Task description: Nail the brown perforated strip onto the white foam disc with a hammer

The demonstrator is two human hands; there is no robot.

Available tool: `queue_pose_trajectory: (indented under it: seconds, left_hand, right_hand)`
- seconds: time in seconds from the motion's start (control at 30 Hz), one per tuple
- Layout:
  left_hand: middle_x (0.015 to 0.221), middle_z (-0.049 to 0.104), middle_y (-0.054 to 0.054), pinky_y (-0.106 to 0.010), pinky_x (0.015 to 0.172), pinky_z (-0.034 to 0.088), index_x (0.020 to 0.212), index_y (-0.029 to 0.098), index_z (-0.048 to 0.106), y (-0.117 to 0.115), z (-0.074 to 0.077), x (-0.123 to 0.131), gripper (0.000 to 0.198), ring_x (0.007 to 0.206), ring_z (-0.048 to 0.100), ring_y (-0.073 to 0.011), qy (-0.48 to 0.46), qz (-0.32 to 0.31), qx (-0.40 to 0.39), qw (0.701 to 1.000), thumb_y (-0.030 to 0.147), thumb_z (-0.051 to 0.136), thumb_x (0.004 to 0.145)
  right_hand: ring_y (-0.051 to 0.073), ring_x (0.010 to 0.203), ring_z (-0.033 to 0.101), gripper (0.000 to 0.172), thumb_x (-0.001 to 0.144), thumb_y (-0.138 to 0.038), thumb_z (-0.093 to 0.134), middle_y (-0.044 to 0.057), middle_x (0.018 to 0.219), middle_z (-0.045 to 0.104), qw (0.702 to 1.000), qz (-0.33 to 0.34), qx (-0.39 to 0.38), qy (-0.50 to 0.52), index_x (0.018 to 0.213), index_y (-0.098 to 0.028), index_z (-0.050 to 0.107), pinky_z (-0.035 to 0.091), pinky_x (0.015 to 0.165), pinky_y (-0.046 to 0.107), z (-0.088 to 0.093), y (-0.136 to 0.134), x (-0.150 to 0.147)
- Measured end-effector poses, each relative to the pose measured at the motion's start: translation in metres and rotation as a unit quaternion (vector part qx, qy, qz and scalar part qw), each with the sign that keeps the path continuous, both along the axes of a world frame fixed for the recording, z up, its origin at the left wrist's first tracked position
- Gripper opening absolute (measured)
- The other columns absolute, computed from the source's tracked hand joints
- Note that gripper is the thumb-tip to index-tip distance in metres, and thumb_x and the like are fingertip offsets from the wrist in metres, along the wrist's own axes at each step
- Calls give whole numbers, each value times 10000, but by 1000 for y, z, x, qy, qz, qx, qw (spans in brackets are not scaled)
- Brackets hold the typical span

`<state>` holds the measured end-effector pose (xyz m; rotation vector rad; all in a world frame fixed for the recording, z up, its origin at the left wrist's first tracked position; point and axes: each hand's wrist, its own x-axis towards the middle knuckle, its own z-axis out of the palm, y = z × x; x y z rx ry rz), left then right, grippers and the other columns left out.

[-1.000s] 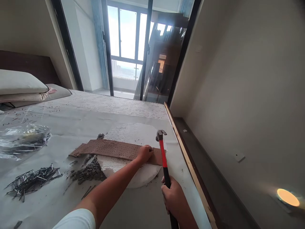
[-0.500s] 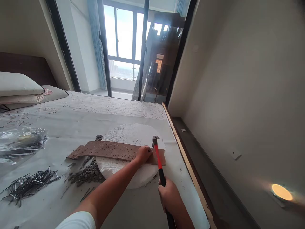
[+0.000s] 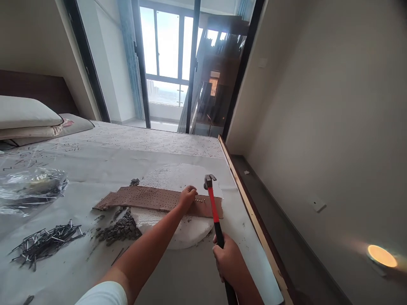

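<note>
A long brown strip [image 3: 149,198] full of small holes lies across a round white foam disc [image 3: 178,178] on the covered bed. My left hand [image 3: 187,196] rests on the strip near its right end, fingers curled and pressing down; whether they pinch anything is hidden. My right hand [image 3: 228,262] grips the red and black handle of a hammer [image 3: 213,203]. The hammer's metal head hovers just right of my left fingers, above a short row of nail heads [image 3: 199,198] in the strip.
A pile of long nails [image 3: 44,242] lies at the left. A heap of dark small bits [image 3: 119,228] sits by the disc. A clear plastic bag [image 3: 30,186] lies further left, with pillows [image 3: 27,113] behind it. The bed's wooden edge [image 3: 251,212] runs along the right, beside a narrow floor gap.
The hammer head went down beside my left fingers half a second ago and has risen a little again. My left hand has slid slightly left along the strip, uncovering the row of nail heads.
</note>
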<state>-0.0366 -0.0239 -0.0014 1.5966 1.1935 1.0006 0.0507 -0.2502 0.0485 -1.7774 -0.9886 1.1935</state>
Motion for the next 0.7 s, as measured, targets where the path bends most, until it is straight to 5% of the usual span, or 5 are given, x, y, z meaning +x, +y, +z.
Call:
queue_pose_trajectory:
  seconds: [0.17,0.4,0.57,0.7]
  left_hand:
    - [574,530,6,-221,461,362,654,183,485,4,3,-2,156,452,434,-87,-53,-21,-66,996,277,366,690]
    - [442,425,38,-218,451,330,570,186,481,2,1,-3,177,426,408,-92,-38,-45,-55,997,274,373,680]
    - [510,494,2,-230,459,360,540,187,428,-4,38,-12,184,428,419,-83,-53,-53,-52,996,249,346,692]
    - [615,540,-14,-227,477,371,601,186,430,-32,70,-67,219,471,429,-76,-52,-60,-13,997,330,367,754]
  right_hand:
    - [87,307,324,86,714,-150,428,-97,443,317,998,4,-62,18,784,-198,412,282,281,198,-6,2,-5]
    - [82,303,350,119,705,-229,482,-95,442,359,999,-33,-25,31,811,-186,448,296,298,189,-9,3,-4]
    - [68,282,325,143,666,-253,514,-111,408,333,997,-45,-19,58,766,-190,433,264,304,177,-20,6,-5]
    - [69,279,307,164,631,-276,471,-124,406,297,991,-60,15,117,757,-211,387,247,297,183,-22,-6,-3]
